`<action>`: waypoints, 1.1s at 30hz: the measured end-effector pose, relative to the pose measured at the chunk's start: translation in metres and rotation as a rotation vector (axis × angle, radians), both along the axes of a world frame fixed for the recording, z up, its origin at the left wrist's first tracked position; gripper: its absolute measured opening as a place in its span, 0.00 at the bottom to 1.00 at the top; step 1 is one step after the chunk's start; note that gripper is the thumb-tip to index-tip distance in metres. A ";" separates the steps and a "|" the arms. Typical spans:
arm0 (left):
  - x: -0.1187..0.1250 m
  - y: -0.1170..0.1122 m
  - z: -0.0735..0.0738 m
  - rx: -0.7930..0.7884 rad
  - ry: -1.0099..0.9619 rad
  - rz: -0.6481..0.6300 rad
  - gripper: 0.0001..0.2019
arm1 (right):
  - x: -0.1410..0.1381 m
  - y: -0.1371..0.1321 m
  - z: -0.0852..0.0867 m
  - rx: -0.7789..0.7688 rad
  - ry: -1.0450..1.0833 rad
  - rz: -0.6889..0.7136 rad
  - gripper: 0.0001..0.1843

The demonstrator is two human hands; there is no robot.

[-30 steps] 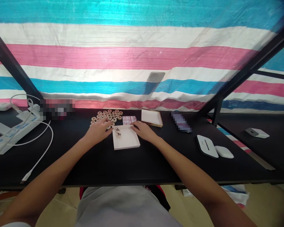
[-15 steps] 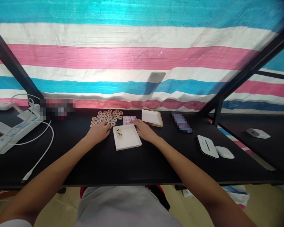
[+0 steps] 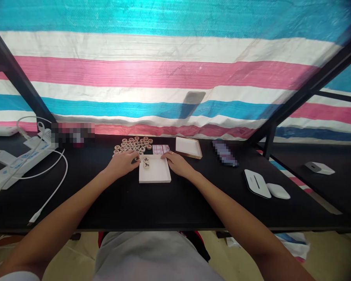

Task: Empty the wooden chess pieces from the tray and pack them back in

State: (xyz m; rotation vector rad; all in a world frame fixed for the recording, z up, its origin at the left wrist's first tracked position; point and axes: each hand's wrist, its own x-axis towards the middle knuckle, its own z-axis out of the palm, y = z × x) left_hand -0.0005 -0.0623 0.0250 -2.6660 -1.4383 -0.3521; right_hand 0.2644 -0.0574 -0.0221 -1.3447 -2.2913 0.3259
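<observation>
A shallow white tray (image 3: 155, 175) lies on the black table (image 3: 152, 207) in front of me, with two round wooden chess pieces (image 3: 146, 162) in its far left corner. My left hand (image 3: 123, 164) is at the tray's far left corner, fingers curled together next to those pieces; what they pinch, if anything, is hidden. My right hand (image 3: 178, 164) grips the tray's far right corner, its fingers bent over the rim. A heap of several more wooden pieces (image 3: 133, 144) lies just beyond my left hand.
A pink checked folded sheet (image 3: 160, 148) and a second white tray (image 3: 188, 146) lie behind the first. Power strips with white cables (image 3: 23, 160) fill the left; two white devices (image 3: 265, 185) sit at the right. A striped tarp (image 3: 175, 74) hangs behind.
The white tray has turned square to the table edge under my right hand. My left hand has shifted right from the heap to the tray's far left corner.
</observation>
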 end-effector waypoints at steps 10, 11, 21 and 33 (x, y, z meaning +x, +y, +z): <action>0.015 -0.016 -0.010 -0.087 -0.081 -0.519 0.10 | 0.003 0.003 -0.006 0.054 0.036 0.063 0.24; 0.015 -0.016 -0.011 -0.079 -0.076 -0.526 0.10 | 0.003 0.003 -0.005 0.052 0.033 0.061 0.23; 0.012 -0.013 -0.008 -0.183 -0.117 -0.490 0.05 | 0.003 0.000 -0.001 0.032 0.014 0.049 0.20; 0.006 -0.008 -0.008 -0.133 -0.008 -0.460 0.11 | 0.003 0.002 -0.002 0.035 0.010 0.055 0.20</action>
